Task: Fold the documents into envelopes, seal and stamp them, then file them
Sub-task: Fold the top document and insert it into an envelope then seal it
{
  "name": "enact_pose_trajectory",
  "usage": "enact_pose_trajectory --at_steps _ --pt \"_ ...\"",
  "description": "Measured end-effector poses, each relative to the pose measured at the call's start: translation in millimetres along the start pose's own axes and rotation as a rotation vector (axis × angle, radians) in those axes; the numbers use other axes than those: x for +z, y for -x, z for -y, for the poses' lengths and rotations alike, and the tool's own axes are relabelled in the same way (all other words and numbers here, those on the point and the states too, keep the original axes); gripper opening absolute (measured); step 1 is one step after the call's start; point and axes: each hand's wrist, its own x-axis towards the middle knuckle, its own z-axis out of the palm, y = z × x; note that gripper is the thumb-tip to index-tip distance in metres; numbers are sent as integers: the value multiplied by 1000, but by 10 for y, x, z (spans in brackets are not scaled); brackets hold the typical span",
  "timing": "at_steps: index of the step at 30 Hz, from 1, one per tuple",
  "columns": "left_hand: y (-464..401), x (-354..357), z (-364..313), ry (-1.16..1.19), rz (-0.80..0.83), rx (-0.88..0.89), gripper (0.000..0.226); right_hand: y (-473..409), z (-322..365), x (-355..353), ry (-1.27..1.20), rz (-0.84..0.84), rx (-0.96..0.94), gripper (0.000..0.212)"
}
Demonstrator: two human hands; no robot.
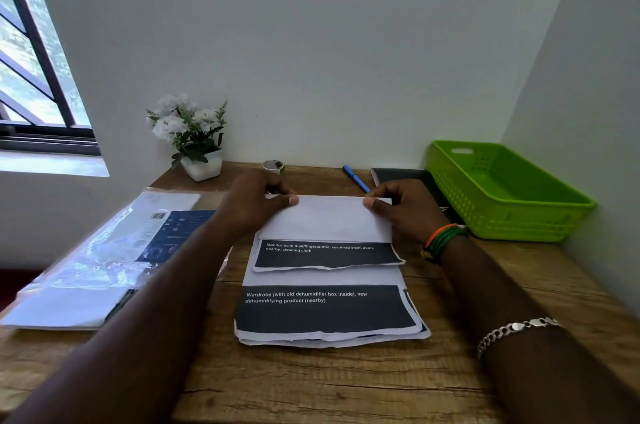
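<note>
Head view: left hand (256, 205) and right hand (405, 209) pinch the folded document's (325, 221) top corners — thumbs on front, fingers curled behind — just beyond the document stack (325, 309) on the desk (311, 385).

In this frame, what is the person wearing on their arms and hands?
Both forearms are bare, with no sleeves or gloves in view. The right hand has a bunch of orange and green thread bands at the wrist and a silver chain-link bracelet further up the forearm. The left hand and its wrist show nothing worn.

"Monitor", "Wardrobe" on printed documents (325, 307)
</note>
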Motion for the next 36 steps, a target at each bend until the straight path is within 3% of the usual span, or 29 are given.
enact_pose_trajectory --at_steps 5,9,14,19,24,30,33,36 --pt "-6 14 38 -33 -24 18 6 32 -62 -157 -58 -6 100 9" --pt "-3 39 23 -45 -64 41 5 48 -52 -142 -12 -25 66 7" --pt "33 -27 -90 12 -110 78 9 63 32 -92 40 -16 -3 19" --pt "105 -60 -192 52 -29 112 17 98 104 -128 48 -1 -50 8" --pt "122 -13 -178 -21 120 146 12 120 73 -111 256 150 -114 16" --pt "134 -4 -138 -138 303 32 28 146 66 -41 340 289 -98 17" --pt "129 8 -152 -174 344 -6 34 151 75 -31 324 306 -95 21" --pt "119 37 -164 -200 350 -24 37 165 81 6 314 264 -93 12"
